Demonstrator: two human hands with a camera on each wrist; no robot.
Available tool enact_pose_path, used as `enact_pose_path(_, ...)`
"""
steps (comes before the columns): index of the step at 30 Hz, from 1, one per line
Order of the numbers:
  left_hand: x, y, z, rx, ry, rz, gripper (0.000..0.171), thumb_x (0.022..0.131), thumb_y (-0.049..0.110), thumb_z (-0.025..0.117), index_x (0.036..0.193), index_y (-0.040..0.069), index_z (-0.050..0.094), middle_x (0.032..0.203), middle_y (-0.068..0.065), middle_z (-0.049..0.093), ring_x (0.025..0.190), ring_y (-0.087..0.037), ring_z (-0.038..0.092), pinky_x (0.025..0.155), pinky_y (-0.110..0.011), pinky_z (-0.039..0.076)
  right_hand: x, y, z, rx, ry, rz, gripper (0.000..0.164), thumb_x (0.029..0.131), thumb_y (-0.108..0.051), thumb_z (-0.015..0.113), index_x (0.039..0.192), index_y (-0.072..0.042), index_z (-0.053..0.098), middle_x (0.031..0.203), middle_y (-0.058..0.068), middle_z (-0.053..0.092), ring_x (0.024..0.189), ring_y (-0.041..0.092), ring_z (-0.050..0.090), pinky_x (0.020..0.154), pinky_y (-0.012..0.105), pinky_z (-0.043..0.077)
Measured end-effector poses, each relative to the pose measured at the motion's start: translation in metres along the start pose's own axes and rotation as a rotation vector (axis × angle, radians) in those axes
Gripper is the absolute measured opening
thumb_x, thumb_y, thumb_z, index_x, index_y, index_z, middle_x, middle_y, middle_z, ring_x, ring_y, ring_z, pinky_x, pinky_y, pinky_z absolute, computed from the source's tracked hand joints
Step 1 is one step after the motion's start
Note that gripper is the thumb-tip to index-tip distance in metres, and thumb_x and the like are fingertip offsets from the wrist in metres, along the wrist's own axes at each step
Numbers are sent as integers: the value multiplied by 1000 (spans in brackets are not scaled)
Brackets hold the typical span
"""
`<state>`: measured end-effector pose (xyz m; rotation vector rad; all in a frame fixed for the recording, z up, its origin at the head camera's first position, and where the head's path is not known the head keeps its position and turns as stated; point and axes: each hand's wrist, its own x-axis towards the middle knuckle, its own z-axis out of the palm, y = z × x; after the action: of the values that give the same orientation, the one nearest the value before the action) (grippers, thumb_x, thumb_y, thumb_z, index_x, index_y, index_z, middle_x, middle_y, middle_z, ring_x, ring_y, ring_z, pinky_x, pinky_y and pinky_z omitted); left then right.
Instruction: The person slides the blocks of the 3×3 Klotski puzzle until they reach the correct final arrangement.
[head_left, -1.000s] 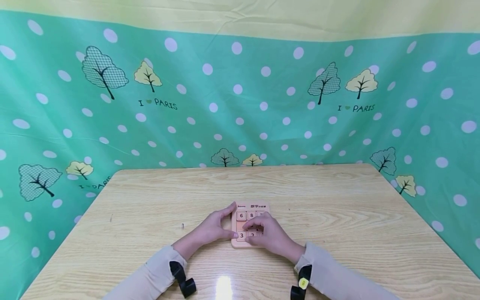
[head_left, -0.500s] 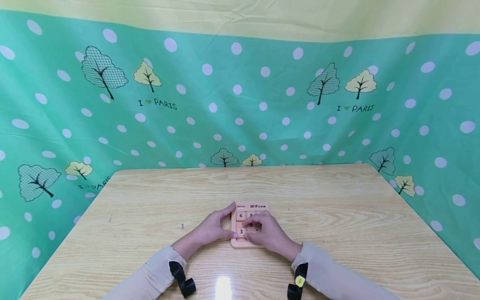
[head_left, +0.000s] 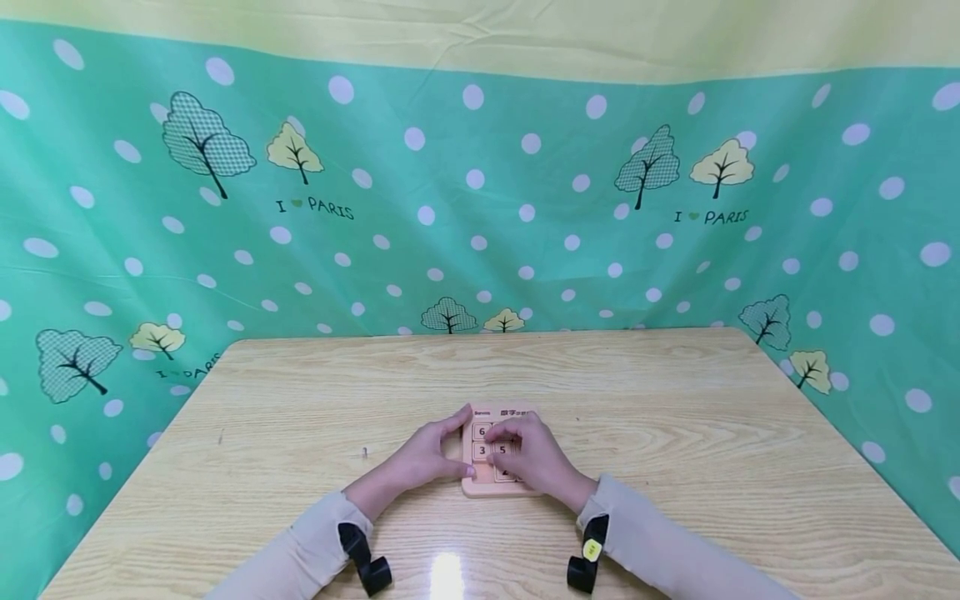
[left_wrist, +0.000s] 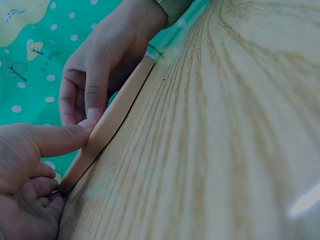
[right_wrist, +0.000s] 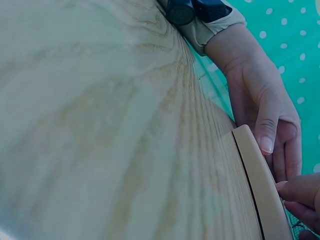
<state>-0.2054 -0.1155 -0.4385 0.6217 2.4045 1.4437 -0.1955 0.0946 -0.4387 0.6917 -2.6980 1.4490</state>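
A pale orange number slide puzzle [head_left: 498, 492] lies flat on the table, with numbered square tiles in its frame. My left hand [head_left: 426, 454] grips its left side, fingers at the upper corner and thumb near the lower left. Over the tiles bends my right hand [head_left: 542, 462], its thumb and forefinger apart, the thumb tip by the 3 tile [head_left: 482, 452]. The 6 tile [head_left: 482, 432] sits above the 3, the 5 tile [head_left: 503, 451] beside it. The bottom left space shows no tile. Right-hand tiles are hidden under my right hand. The left wrist view shows the puzzle's side edge [left_wrist: 112, 117].
The wood-grain table [head_left: 337, 375] spreads around the puzzle. A tiny object [head_left: 365, 452] lies left of it. Behind and at the sides hangs a green dotted curtain [head_left: 480, 208]. Black straps [head_left: 365, 558] circle both wrists.
The 3 tile has slid up from the bottom left space to the middle row, leaving the bottom left space bare. My right hand has shifted slightly up and left; my left hand stays put.
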Motion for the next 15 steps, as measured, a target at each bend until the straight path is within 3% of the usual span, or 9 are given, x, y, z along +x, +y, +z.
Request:
enact_pose_path(11,1,-1,1,1,-1,-5,92,72,18,81,146,2,28,153,-11,25,142,-29,17,116,-45,12,-2,-3,-4,19,-3,15,22,76,-6,75,97,-10,72,99,0,63,96,17,45,83,33,38)
enact_pose_path(15,1,-1,1,-13,4,-15,92,72,16,81,147,3,28,153,-11,26,142,-28,17,116,-45,12,-6,-4,-8,3,-6,21,22,75,-8,76,97,-11,72,97,-2,63,91,16,45,79,29,40)
